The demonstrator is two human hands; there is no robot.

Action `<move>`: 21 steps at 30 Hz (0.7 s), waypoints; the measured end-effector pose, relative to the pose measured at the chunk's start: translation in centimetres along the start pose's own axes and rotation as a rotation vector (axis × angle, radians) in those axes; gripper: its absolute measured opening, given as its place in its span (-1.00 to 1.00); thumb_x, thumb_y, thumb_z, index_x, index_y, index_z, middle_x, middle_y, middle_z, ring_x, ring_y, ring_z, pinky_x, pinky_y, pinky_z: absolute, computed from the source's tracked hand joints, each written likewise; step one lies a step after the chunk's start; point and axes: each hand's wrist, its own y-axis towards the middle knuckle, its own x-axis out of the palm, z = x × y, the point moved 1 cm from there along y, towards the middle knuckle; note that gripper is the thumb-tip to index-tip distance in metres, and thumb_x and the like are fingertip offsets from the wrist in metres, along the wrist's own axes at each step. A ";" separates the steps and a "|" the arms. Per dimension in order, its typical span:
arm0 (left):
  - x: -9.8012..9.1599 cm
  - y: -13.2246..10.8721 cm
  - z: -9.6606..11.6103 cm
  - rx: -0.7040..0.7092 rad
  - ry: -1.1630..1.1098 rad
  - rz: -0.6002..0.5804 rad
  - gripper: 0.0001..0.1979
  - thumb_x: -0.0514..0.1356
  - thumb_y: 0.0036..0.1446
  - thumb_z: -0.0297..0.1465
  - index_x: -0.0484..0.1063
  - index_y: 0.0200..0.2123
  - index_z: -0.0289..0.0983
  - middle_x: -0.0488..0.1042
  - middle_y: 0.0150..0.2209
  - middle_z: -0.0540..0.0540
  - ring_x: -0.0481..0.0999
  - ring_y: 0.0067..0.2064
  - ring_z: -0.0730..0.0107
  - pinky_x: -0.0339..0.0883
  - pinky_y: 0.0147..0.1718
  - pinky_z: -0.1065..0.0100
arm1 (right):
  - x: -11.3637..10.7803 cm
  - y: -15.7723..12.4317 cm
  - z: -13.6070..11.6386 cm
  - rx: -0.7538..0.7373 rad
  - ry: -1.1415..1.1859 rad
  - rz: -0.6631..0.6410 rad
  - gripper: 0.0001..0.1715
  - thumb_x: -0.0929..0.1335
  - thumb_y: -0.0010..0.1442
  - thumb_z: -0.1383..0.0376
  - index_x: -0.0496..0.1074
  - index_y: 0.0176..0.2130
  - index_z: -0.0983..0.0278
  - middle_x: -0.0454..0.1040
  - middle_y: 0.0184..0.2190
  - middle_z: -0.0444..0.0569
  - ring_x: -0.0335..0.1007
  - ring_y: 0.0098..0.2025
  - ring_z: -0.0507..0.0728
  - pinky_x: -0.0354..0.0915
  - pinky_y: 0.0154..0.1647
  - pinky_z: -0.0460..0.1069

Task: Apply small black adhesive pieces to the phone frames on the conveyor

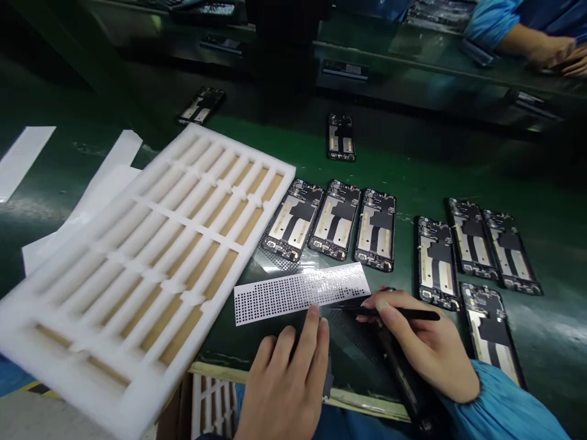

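The right hand [422, 345] pinches a black stylus [403, 314] between its fingers [389, 305], tip at a dotted white sheet [293, 295] on the green counter [545, 330], while the left hand [284, 385] rests loosely spread, touching the sheet's lower edge.

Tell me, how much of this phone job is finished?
Looks done: several phone frames lie in neat rows on the green mat. In hand: the right hand holds a black pen-like tool over a dark frame, with the left hand at its edge. Left: probably the white foam tray, whose slots look empty, and the dotted sheet, still covered in dots.
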 end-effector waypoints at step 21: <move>0.8 0.9 -0.3 0.014 -0.095 0.003 -0.46 0.05 0.22 -0.61 0.39 0.25 -0.28 0.46 0.24 -0.18 0.46 -0.12 0.11 0.27 -0.25 0.16 | -0.4 0.0 1.1 0.033 -0.013 -0.117 -0.76 0.33 0.36 0.28 0.62 -0.19 0.25 0.69 -0.28 0.01 0.67 -0.29 0.14 0.56 -0.25 -0.12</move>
